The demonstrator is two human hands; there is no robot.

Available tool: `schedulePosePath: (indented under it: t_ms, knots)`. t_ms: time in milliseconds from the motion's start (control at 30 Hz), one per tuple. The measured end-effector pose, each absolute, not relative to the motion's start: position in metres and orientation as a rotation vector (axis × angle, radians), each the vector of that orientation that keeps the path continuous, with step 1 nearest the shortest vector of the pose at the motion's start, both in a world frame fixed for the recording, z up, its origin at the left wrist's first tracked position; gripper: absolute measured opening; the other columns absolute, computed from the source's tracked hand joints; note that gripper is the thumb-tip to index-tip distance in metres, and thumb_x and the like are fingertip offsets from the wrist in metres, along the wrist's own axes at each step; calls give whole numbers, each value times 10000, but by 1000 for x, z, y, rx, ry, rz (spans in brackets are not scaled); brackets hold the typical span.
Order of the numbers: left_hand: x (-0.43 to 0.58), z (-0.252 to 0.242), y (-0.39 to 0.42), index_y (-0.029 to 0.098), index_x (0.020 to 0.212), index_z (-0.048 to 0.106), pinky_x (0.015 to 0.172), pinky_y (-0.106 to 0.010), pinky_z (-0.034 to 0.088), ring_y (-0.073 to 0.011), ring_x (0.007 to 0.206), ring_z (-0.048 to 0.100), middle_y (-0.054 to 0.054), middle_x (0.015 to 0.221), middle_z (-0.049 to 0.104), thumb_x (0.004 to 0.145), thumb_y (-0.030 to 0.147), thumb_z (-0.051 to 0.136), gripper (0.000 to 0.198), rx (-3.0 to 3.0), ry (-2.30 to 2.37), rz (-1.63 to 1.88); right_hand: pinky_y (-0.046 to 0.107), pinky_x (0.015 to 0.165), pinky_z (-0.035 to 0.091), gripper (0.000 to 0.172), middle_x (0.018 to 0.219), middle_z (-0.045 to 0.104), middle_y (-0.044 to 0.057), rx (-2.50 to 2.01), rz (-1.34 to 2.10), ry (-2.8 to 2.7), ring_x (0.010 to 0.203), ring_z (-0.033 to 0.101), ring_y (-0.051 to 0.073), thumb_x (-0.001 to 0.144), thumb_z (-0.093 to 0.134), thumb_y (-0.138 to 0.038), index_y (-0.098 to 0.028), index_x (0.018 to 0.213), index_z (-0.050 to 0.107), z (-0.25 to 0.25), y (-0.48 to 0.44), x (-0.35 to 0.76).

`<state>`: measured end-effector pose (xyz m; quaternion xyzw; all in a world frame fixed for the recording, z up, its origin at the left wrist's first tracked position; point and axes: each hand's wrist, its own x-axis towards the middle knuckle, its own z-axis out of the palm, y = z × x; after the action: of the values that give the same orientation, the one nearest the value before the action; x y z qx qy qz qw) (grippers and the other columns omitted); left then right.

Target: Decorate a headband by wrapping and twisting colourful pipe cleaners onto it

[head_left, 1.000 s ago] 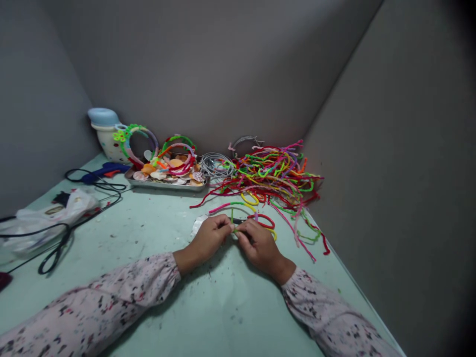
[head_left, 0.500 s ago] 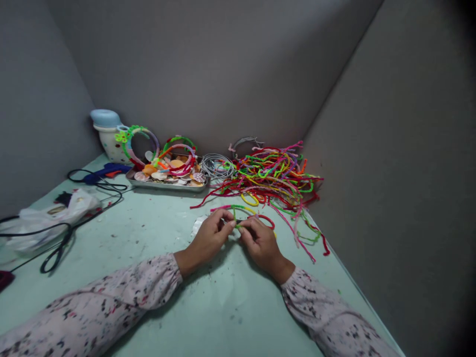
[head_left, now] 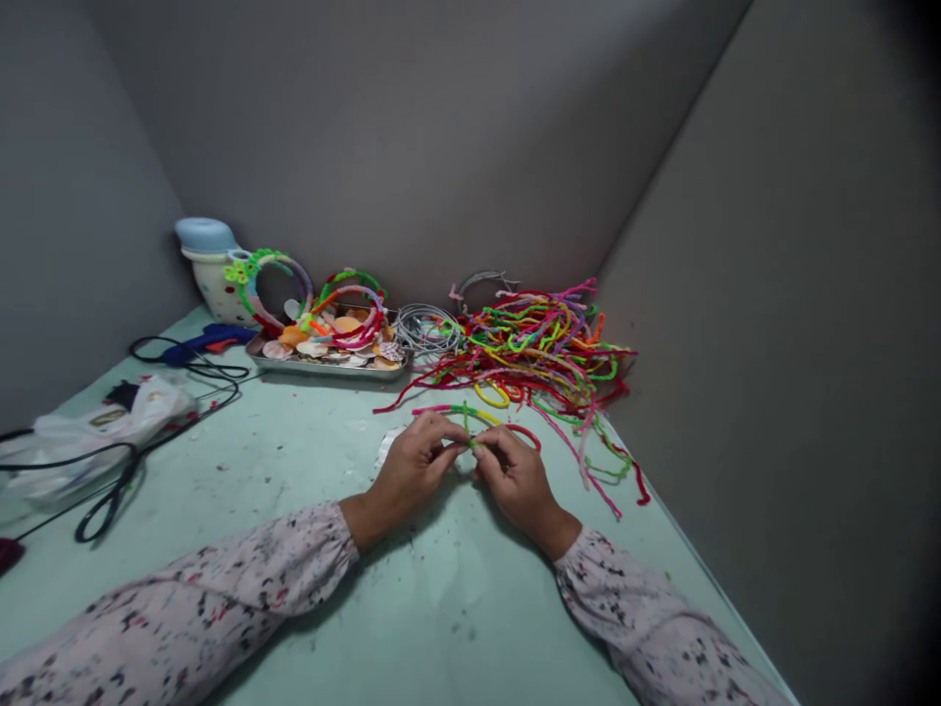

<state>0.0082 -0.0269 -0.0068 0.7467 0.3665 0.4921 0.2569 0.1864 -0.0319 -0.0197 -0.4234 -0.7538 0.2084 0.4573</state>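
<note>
My left hand (head_left: 419, 459) and my right hand (head_left: 519, 480) meet over the middle of the table, fingertips pinched together. Between them is a short green pipe cleaner (head_left: 466, 420), one end sticking up and the rest mostly hidden by my fingers. Just behind the hands lies a curved band wrapped in pink, green and yellow (head_left: 441, 409). Beside my right hand the red handle loop (head_left: 525, 434) of what look like scissors shows; the hand covers the rest.
Behind lies a heap of coloured pipe cleaners (head_left: 544, 338), with coiled grey wire (head_left: 428, 328) to its left. A metal tray (head_left: 330, 370) holds shells and wrapped hoops. Farther left are a blue glue gun (head_left: 206, 343), black cords (head_left: 136, 471), a plastic bag (head_left: 80, 451) and a blue-lidded container (head_left: 221, 284).
My fingertips have drawn closer together around the green pipe cleaner, and its upright end has shifted slightly. The whole view has moved a little; other things lie as before.
</note>
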Motion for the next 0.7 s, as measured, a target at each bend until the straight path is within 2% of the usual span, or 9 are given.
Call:
schedulePosePath:
  t_ms: [367,700]
  knots:
    - [8,-9,-26,202,935,696,748,-298,493,-164,866,582,-48,893,608,856,157,613,122,2004,1010,1363,283,640,476,105,792,611,31,-990,487,-1864,725,591,167,908,533,-238,-201,927,630,-18,-32,187]
    - [7,-6,-27,191,924,695,739,-279,483,-155,843,586,-46,892,608,864,147,591,128,2009,1041,1329,303,698,482,103,809,613,33,-945,416,-1887,769,598,173,917,518,-218,-203,938,618,-16,-33,186]
